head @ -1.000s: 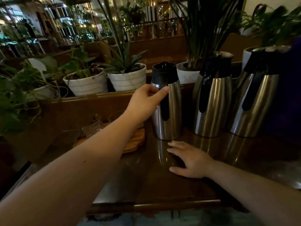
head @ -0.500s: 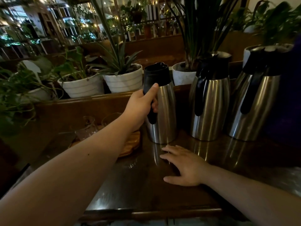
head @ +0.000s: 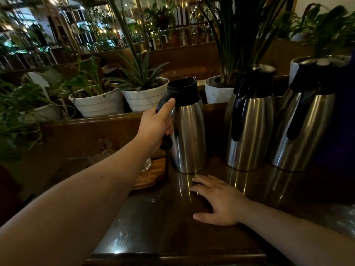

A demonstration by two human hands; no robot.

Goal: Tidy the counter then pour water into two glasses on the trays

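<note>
A steel jug (head: pixel 189 131) with a black lid and handle stands upright on the dark wooden counter (head: pixel 172 227). My left hand (head: pixel 156 125) is wrapped around its black handle, thumb up near the lid. My right hand (head: pixel 217 200) lies flat on the counter in front of the jug, fingers spread, holding nothing. Left of the jug a round wooden tray (head: pixel 151 175) carries a clear glass (head: pixel 146 165), mostly hidden by my left forearm. A second glass (head: pixel 104 150) shows dimly further left.
Two more steel jugs (head: pixel 251 127) (head: pixel 305 131) stand in a row to the right. White plant pots (head: pixel 97 103) (head: pixel 145 97) (head: pixel 218 91) sit on the ledge behind a wooden rail. The counter's front edge runs along the bottom.
My left hand went from touching the jug's side to gripping its handle, which has turned toward the left. My right hand has stayed flat on the counter.
</note>
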